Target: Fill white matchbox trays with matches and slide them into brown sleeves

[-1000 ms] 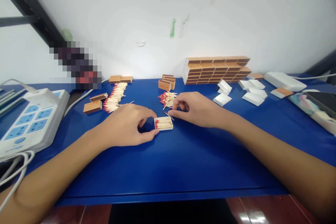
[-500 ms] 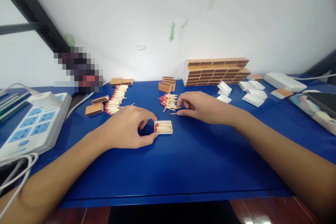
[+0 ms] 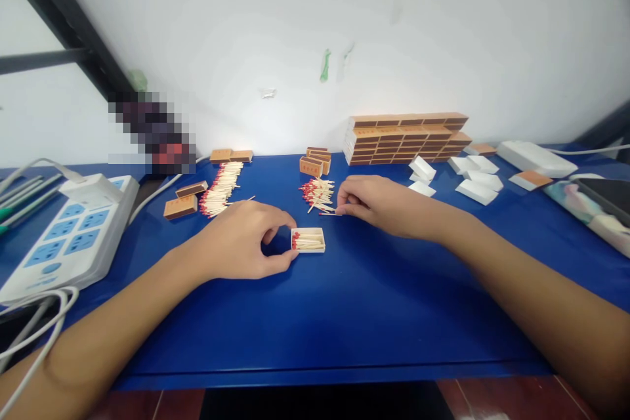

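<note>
A small white matchbox tray (image 3: 308,240) with red-tipped matches in it lies on the blue table (image 3: 344,302). My left hand (image 3: 243,239) pinches the tray's left end between thumb and forefinger. My right hand (image 3: 377,205) rests just right of a loose pile of matches (image 3: 317,193), its fingers curled and pinching a match (image 3: 329,213) that lies flat on the table. The pile sits just behind the tray.
A stack of brown matchbox sleeves (image 3: 406,136) stands against the wall. White empty trays (image 3: 472,187) lie to the right. A second row of matches (image 3: 221,188) and brown sleeves (image 3: 180,206) lie at the left, beside a white power strip (image 3: 63,236).
My right hand has drawn back from beside the tray toward the match pile and now pinches a match there. My left hand has kept its hold on the tray.
</note>
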